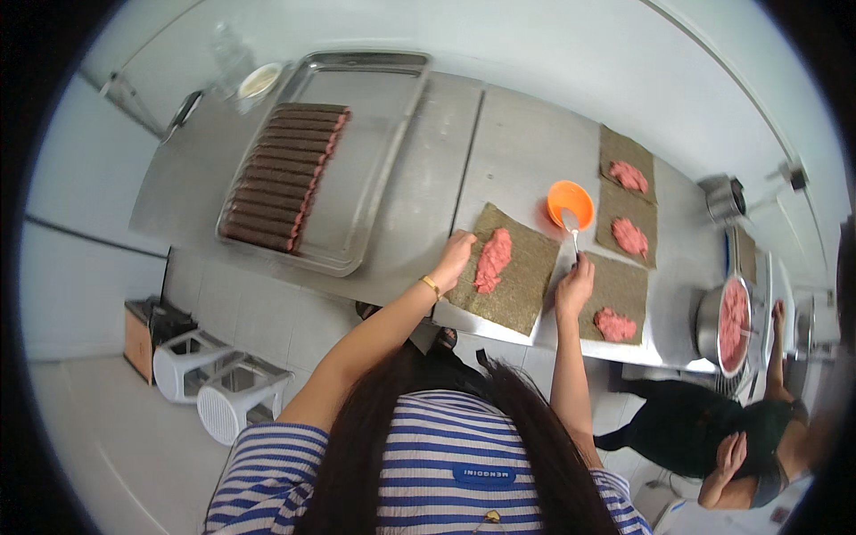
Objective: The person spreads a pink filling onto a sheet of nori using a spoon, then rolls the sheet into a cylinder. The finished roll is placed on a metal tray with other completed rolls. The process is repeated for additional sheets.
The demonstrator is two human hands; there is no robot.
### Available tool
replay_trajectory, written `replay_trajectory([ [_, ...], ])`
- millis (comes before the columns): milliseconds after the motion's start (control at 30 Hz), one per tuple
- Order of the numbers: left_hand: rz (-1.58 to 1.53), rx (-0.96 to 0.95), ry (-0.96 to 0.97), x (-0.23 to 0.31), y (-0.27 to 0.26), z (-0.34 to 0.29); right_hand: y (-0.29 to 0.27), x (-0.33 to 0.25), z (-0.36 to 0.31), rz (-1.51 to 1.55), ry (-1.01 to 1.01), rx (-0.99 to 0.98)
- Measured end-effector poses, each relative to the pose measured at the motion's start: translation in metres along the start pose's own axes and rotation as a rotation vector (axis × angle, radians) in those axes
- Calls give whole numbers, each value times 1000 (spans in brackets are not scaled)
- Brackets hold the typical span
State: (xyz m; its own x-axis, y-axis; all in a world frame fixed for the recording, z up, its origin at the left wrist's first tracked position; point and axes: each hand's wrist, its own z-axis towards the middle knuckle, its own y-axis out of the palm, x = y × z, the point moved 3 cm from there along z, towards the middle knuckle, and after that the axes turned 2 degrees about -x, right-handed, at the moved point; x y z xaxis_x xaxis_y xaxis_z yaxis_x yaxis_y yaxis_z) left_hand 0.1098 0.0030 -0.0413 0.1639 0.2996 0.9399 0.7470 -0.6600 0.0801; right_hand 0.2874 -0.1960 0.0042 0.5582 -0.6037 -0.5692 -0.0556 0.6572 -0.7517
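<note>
A dark seaweed sheet (522, 296) lies on the metal table before me, with a strip of pink minced meat (494, 260) along its left part. My left hand (456, 257) pinches the left edge of this sheet. In my right hand (575, 287) is a metal spoon (571, 222), its bowl end dipping into an orange bowl (581, 198); what the bowl contains is hard to make out. Right of that hand lies another seaweed sheet (629, 285) with a lump of meat (615, 325) near its front edge.
Two more meat-topped seaweed sheets (611, 140) lie at the back right. A metal tray (392, 134) at left carries a row of seaweed rolls (287, 169). A pot of meat (707, 330) stands far right, near a person in dark clothes (687, 419). Stools (234, 401) stand lower left.
</note>
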Motion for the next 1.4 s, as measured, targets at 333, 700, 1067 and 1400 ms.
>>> replay_trajectory([
  [333, 249, -144, 5, 29, -14, -35, -62, -77, -20, -35, -272, -463],
  [700, 385, -206, 38, 33, -18, -32, -26, -97, 5, -265, -409, -544],
  [1067, 362, -188, 29, 35, -16, -35, 2, -97, 36, -356, -361, -609],
  [1400, 335, -127, 45, 29, -17, -38, -22, -113, 54, -157, -157, -668],
])
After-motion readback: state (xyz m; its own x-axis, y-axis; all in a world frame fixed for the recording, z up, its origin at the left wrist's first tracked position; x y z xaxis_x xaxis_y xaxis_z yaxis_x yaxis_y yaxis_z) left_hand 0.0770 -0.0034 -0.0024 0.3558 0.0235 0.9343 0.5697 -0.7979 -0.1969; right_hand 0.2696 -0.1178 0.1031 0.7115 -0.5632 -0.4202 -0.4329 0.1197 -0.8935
